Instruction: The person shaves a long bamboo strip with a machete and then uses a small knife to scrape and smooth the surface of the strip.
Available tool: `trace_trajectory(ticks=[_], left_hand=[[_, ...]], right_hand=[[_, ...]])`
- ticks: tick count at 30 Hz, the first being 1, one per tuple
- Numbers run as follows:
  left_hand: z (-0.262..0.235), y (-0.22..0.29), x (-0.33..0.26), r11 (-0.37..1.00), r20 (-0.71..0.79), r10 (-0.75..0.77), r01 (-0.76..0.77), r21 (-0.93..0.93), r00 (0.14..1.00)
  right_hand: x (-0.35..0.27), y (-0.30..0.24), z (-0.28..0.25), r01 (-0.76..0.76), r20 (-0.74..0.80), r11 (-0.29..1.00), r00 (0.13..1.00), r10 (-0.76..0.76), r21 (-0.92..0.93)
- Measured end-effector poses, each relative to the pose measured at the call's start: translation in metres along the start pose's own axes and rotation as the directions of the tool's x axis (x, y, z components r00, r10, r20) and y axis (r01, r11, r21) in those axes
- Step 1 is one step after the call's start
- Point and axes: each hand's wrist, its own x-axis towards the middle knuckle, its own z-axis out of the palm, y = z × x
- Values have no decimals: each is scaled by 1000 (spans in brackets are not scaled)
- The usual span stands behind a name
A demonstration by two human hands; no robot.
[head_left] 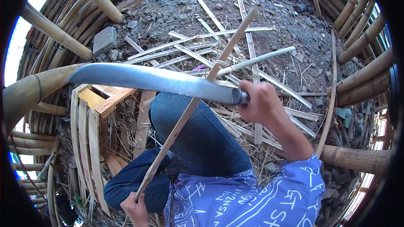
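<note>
A long blade point(155, 80) is gripped in the right hand point(261, 101); a bamboo strip point(189, 109) is clenched by the left hand point(135, 208). The denim-clad knee point(189, 130) beneath could be cut if the blade glances off.

The person wears a short-sleeved blue shirt point(261, 197) printed with white line markings and lettering. The legs are covered by dark blue denim trousers point(202, 143). Both forearms and both hands are bare, without gloves.
</note>
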Motion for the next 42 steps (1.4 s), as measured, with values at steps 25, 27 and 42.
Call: trace_trajectory(ticks=[25,27,42], left_hand=[[-19,-31,3,976,213,-71,111,-185,974],[-19,-30,7,984,209,-57,90,-155,976],[-29,-42,5,977,21,139,-140,162,990]], right_hand=[[11,129,33,-373,-383,836,761,524,402],[-4,104,43,-272,-380,831,790,480,485],[48,45,21,-205,-149,973,971,189,-103]])
